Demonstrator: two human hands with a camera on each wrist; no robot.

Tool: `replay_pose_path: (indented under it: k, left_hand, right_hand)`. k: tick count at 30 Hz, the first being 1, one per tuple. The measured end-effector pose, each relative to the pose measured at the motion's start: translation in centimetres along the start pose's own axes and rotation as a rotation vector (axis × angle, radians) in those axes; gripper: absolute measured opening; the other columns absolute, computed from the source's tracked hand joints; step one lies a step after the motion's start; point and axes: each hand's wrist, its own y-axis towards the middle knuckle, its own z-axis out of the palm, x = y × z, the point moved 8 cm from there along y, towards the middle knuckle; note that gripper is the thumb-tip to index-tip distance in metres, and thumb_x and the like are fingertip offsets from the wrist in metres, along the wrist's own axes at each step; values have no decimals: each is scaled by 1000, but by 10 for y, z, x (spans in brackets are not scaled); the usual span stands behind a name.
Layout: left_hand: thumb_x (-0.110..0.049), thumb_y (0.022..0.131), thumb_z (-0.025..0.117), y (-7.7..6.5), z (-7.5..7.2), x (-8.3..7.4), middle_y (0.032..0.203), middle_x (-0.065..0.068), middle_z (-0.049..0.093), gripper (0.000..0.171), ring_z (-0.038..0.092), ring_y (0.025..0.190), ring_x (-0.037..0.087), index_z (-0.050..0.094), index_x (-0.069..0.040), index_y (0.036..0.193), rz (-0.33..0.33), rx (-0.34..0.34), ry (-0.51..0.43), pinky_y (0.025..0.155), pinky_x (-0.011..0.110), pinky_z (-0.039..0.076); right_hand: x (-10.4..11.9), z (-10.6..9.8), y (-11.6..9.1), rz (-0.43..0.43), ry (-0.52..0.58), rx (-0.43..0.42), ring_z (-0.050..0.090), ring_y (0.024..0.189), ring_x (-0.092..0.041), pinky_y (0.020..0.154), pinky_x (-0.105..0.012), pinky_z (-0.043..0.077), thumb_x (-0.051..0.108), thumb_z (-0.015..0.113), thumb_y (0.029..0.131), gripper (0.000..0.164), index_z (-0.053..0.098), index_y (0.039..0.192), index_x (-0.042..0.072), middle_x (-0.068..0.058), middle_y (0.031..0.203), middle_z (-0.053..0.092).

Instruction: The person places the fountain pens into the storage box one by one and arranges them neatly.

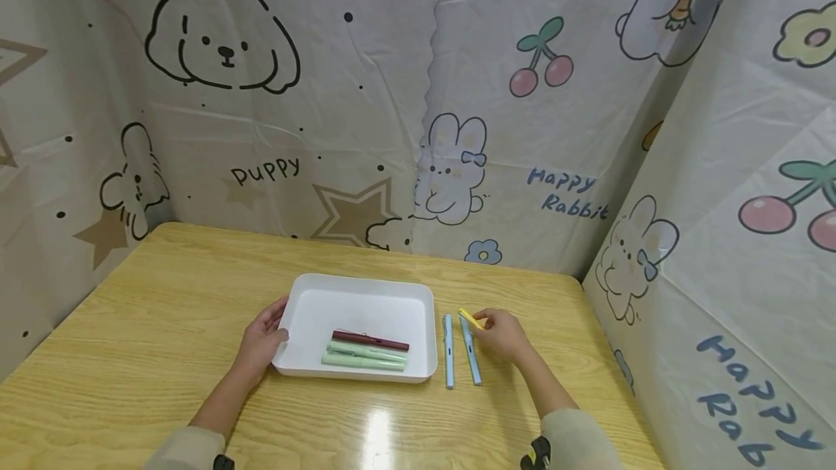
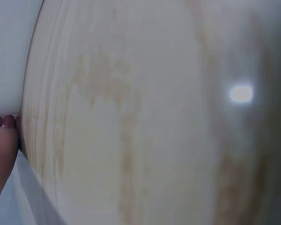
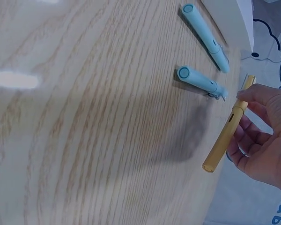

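My right hand [image 1: 501, 336] pinches a yellow pen [image 3: 228, 129] between thumb and fingers, above the table and close to two light blue pens. One blue pen [image 1: 448, 351] lies beside the white tray; the other blue pen [image 1: 471, 357] lies nearer the right hand. At the left end of the white tray [image 1: 359, 287], my left hand [image 1: 257, 345] holds its edge, thumb near the rim. Inside the tray lie a dark red pen [image 1: 371, 341] and light green pens [image 1: 366, 361], side by side. The left wrist view shows only part of the left hand [image 2: 2, 150] against the tray.
The wooden table [image 1: 215, 267] reaches back to a printed cloth [image 1: 366, 114] hung behind it. Another stretch of printed cloth [image 1: 731, 252] closes off the right side. Light reflects off the table's front.
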Motion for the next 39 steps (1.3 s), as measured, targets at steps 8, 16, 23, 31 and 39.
replay_pose_path:
  k: [8,16,23,31,39]
  left_hand:
    - [8,81,41,0,0,0,152,17,28,70,29,138,28,26,-8,148,-2,1,5,112,40,28]
    - [8,82,40,0,0,-1,152,17,28,70,28,138,29,26,-8,148,-1,4,6,113,43,26]
    - [8,82,41,0,0,-1,152,17,27,70,28,139,30,25,-8,148,4,4,0,113,43,26]
    - [9,81,40,0,0,-1,152,18,27,70,28,139,30,25,-7,148,7,4,3,113,43,26]
    - [9,80,40,0,0,-1,152,17,28,71,28,139,29,25,-6,148,10,6,5,112,38,28]
  right_hand:
    - [8,3,2,1,10,7,47,73,-17,58,-25,37,11,65,81,28,67,108,7,-6,82,55]
    - [20,5,2,-46,4,12,47,69,-17,55,-25,37,10,66,79,29,68,108,5,-6,79,56]
    - [29,7,4,-77,-13,10,46,67,-16,54,-24,37,9,66,79,28,69,106,6,-5,77,56]
    - [39,11,6,-108,-6,36,46,65,-14,53,-24,37,9,65,79,28,69,106,6,-5,77,57]
    - [46,16,10,-123,-3,63,47,64,-15,51,-24,39,8,64,77,30,69,106,7,-4,75,56]
